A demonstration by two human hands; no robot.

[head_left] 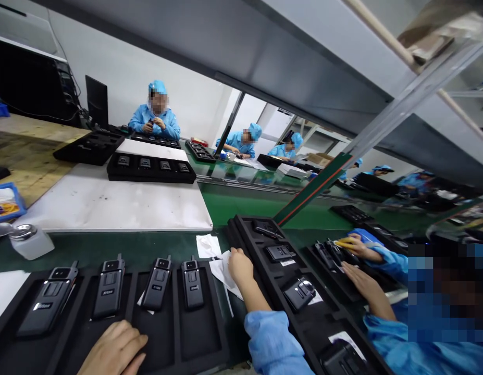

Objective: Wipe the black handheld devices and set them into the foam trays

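Note:
My left hand [115, 348] is over the front of a black foam tray [124, 341], its fingers loosely bent and holding nothing visible. Four compartments would be too exact; several hold black handheld radios with stub antennas: one radio [48, 302] at the left, others [109, 289], [157, 284] toward the middle, and a radio [192, 284] at the right. Beyond the tray's right end my right hand [241, 268] reaches down, fingers curled on a crumpled white wipe [231, 281]; its fingertips are hidden. Another white wipe [208, 246] lies just behind.
A second foam tray [241, 229] with several radios runs along my right. Beside it, a co-worker's hands [362, 278] handle a device with a yellow cloth [345, 242]. A dispenser bottle [32, 242] stands left. A shelf [264, 47] and slanted post [315, 187] are overhead and ahead.

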